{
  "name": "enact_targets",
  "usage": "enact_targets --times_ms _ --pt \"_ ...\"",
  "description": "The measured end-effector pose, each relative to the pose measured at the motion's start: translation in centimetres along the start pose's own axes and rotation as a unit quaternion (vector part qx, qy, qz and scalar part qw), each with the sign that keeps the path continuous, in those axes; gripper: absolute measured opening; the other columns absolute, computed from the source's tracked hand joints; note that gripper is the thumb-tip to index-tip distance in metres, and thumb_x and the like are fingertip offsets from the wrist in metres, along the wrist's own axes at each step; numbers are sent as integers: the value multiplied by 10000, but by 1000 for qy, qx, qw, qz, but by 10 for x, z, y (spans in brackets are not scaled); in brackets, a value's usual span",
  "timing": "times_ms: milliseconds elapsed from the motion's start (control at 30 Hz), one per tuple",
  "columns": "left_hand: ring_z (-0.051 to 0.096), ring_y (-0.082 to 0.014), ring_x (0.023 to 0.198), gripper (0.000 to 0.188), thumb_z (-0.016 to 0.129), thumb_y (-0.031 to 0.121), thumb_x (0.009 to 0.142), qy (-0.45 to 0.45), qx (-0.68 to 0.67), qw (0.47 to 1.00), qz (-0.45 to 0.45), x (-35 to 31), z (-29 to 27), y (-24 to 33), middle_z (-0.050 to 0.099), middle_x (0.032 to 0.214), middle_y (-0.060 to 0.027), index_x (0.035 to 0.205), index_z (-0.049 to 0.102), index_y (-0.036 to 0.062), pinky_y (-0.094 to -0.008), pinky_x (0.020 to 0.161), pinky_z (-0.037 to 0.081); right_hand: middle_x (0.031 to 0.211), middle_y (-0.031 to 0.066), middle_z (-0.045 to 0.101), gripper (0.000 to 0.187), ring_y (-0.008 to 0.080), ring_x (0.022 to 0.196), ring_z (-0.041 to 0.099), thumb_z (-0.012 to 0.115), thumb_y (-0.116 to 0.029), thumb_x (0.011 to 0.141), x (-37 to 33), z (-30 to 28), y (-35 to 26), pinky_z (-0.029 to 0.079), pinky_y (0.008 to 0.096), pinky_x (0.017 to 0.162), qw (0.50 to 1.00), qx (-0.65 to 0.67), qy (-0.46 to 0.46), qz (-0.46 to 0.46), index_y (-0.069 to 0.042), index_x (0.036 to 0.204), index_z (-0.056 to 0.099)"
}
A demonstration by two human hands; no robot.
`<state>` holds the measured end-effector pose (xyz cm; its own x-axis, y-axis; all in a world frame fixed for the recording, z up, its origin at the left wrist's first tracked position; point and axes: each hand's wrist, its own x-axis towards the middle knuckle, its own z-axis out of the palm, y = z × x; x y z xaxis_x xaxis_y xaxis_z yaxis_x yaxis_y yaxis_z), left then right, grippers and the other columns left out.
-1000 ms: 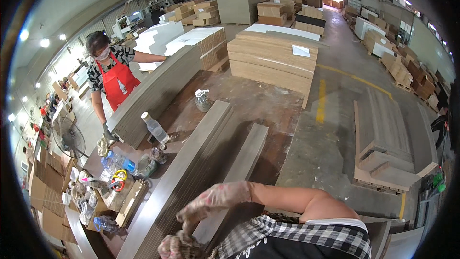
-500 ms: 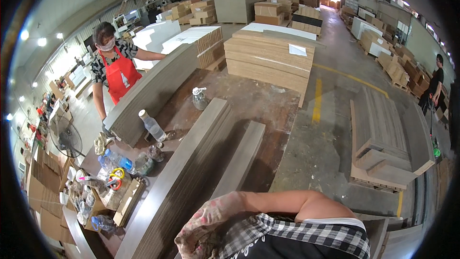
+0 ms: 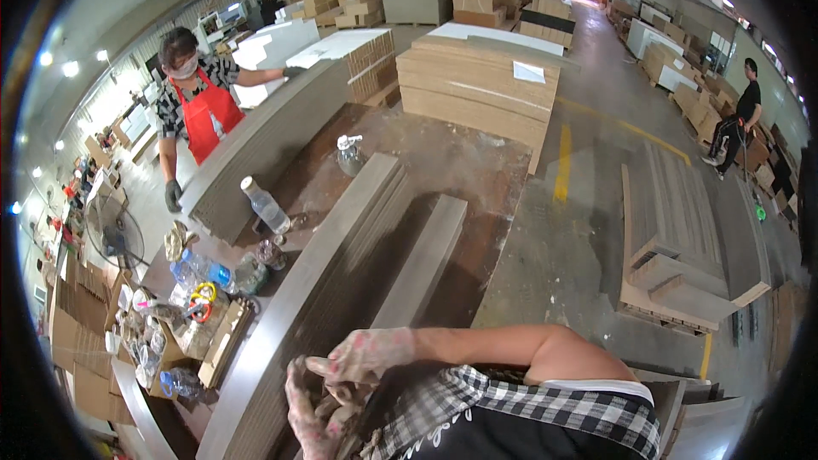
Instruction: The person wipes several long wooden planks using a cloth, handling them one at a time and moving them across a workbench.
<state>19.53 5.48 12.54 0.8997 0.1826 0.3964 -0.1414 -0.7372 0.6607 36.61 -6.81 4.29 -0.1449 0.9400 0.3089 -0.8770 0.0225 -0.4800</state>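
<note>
Both my hands wear pale, stained gloves with pink spots and meet close in front of my body, low in the picture. My right hand [image 3: 368, 356] bends its fingers inward, their tips touching or nearly touching the left glove. My left hand [image 3: 308, 413] is raised beside it, fingers curled. Something greyish-brown and crumpled shows between them; I cannot make out what it is. Under and beside the hands lie a long stack of grey wood-grain boards [image 3: 341, 230] and a shorter, narrower stack of boards [image 3: 426, 255] to its right.
Across the table [image 3: 477, 170], a co-worker in a red apron [image 3: 210, 119] handles another board stack [image 3: 264, 149]. Bottles [image 3: 266, 206], scissors [image 3: 203, 300] and plastic bags crowd the left side. A loaded pallet [image 3: 673, 238] stands right; a person in black [image 3: 741, 123] is beyond it.
My left hand has come into view beside the right, which has risen slightly. The co-worker's near hand has moved off the board end. The person in black shows more fully at the right.
</note>
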Motion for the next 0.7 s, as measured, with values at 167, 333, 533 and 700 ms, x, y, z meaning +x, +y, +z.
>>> enact_targets --times_ms 167,333,533,700 --pt "617 -305 707 304 658 101 805 35 211 971 105 7 7 -14 639 854 -89 1099 710 157 -411 649 480 1165 93 669 266 233 1101 630 639 -102 885 3 29 1 510 340 978 648 -758 53 -51 -26 1140 647" --pt "595 -288 712 141 659 131 813 13 247 959 136 2 -3 -28 621 810 -77 954 671 130 -413 641 446 1505 154 466 552 283 1391 462 523 -77 975 -28 24 13 359 351 1196 637 -756 -7 -150 -33 1509 389" --pt "625 -334 821 300 723 247 823 74 209 975 9 0 -46 -56 665 937 -111 1088 687 109 -430 731 499 1471 222 488 515 374 1252 583 526 -184 1027 -168 81 -23 549 473 982 923 -165 310 -156 -21 1496 393" --pt "627 -297 1077 575 808 256 755 -56 315 947 -36 23 -19 -31 644 1219 -119 1280 626 108 -434 962 461 1322 180 611 429 334 1078 683 546 -253 1031 -231 88 32 607 439 828 798 -191 550 -159 -18 1388 508"
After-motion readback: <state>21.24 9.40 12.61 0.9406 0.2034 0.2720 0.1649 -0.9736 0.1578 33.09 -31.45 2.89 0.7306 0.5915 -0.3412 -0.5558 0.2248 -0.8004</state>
